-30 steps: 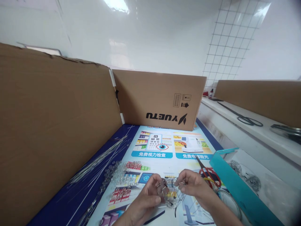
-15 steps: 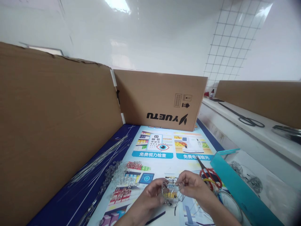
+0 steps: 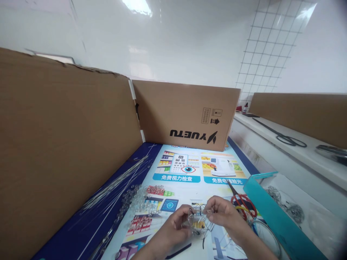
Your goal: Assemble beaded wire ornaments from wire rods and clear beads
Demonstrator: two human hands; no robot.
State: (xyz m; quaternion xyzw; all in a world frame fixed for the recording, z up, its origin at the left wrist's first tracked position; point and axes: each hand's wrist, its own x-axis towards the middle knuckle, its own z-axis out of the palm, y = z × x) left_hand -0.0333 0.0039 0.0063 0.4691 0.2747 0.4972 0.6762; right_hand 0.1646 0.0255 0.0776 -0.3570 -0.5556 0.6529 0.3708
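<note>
Printed poster (image 3: 188, 192), open silvery wire frame (image 3: 200, 221), dark ends (image 3: 203, 243), pinched between left grip (image 3: 176, 229) and right grip (image 3: 225, 213).

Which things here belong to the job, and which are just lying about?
Likely the job's:
held silvery openwork wire piece
clear round beads
thin straight silvery wires
red-handled metal scissors

Likely just lying about:
long dark-handled metal scissors on white ledge
shiny metal item

Light is cool and moderately bright. White glare (image 3: 137, 7) streaks the shiny wall (image 3: 189, 47) at top centre, with fainter reflections below. Cardboard (image 3: 62, 137) at left looks shaded; the right corners darken; the wire piece (image 3: 199, 224) at lower centre is soft.
</note>
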